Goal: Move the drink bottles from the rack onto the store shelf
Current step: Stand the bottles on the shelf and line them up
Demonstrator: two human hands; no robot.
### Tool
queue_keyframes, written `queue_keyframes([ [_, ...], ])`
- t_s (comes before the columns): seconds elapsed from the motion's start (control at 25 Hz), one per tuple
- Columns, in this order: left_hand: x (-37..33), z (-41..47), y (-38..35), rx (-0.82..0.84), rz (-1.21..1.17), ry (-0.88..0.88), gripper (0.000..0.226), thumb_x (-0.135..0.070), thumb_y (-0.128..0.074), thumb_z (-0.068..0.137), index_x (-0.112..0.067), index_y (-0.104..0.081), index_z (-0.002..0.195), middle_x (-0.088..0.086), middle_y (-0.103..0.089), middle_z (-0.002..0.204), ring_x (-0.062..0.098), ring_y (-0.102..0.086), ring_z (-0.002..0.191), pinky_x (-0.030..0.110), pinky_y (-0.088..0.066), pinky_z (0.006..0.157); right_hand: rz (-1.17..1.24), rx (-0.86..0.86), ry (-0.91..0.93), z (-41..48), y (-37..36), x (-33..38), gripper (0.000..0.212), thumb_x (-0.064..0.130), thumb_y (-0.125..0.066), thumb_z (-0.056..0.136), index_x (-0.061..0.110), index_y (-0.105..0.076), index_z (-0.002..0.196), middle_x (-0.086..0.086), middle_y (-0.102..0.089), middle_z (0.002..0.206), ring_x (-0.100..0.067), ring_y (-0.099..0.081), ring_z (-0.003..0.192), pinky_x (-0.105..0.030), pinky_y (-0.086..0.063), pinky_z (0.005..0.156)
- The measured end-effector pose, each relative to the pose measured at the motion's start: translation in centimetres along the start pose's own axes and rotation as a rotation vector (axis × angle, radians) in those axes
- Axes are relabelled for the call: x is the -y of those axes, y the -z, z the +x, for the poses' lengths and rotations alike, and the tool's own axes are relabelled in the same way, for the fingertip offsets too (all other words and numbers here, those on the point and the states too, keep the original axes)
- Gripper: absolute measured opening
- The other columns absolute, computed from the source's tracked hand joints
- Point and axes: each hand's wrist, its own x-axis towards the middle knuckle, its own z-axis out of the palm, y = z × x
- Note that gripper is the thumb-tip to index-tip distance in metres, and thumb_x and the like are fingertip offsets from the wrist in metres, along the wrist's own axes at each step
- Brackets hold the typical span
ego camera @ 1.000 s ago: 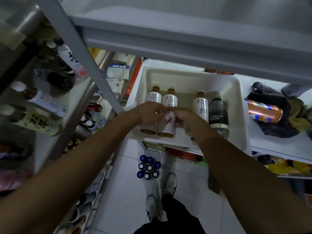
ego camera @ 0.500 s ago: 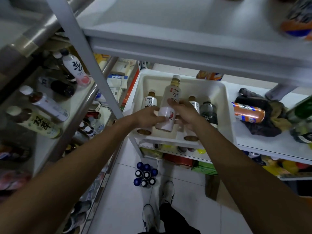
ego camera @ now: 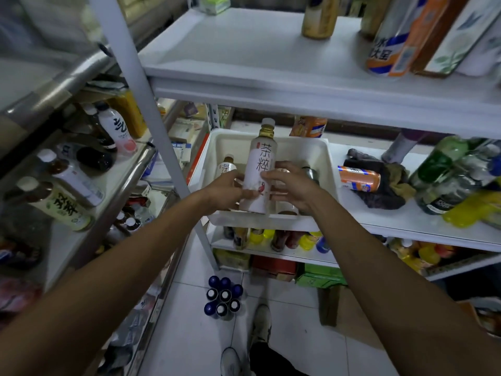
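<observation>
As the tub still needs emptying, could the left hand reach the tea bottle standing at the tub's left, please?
Probably yes, once freed: the standing bottle sits just beyond the left hand in the open-topped tub, nothing between them, but that hand currently helps grip the lifted bottle.

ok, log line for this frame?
held: white tea bottle, upright | left hand: grips it | right hand: grips it | location: over white bin | on shelf: not yet
</observation>
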Motion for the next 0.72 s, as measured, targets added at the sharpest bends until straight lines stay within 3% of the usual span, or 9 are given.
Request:
queue_keyframes([
  [0.2,-0.8,-3.9,-0.1,-0.045,0.038,-0.061,0.047,-0.018,-0.072,0.085,-0.008,-0.049,0.124,0.016,-0.062,0.113,0.029,-0.065,0.099,0.041,-0.057,0.079,-0.065,0.016,0.05,-3.2,-2.1,0.6,0.026,0.017,-0.073,0.086,0.009,-0.065,0.11,-0.006,-0.072,0.098,-0.018,-0.07,0.081,-0.03,-0.058,0.063],
  [0.44,0.3,-9.3,1.7,-0.111,0.119,-0.167,0.051,-0.024,-0.072,0.084,-0.011,-0.048,0.127,0.013,-0.064,0.112,0.028,-0.066,0.1,0.051,-0.055,0.087,-0.075,-0.011,0.142,-6.5,-5.7,1.0,0.049,0.025,-0.079,0.082,0.01,-0.056,0.122,-0.012,-0.068,0.111,-0.029,-0.071,0.092,-0.045,-0.061,0.076],
  [0.6,1.2,-13.6,3.9,-0.246,0.313,-0.311,0.044,-0.039,-0.068,0.086,-0.022,-0.05,0.122,0.001,-0.064,0.11,0.015,-0.064,0.097,0.041,-0.056,0.083,-0.12,0.043,0.226,-8.2,-9.1,2.1,0.047,0.026,-0.081,0.08,0.013,-0.056,0.117,-0.01,-0.07,0.109,-0.028,-0.071,0.093,-0.048,-0.061,0.079],
  [0.72,1.9,-16.7,5.8,-0.347,0.319,-0.381,0.047,-0.037,-0.067,0.087,-0.02,-0.05,0.126,0.0,-0.064,0.113,0.013,-0.063,0.098,0.038,-0.056,0.081,-0.151,0.113,0.296,-9.0,-12.3,3.3,0.046,0.024,-0.082,0.077,0.015,-0.057,0.114,-0.009,-0.07,0.111,-0.026,-0.072,0.093,-0.048,-0.061,0.079],
])
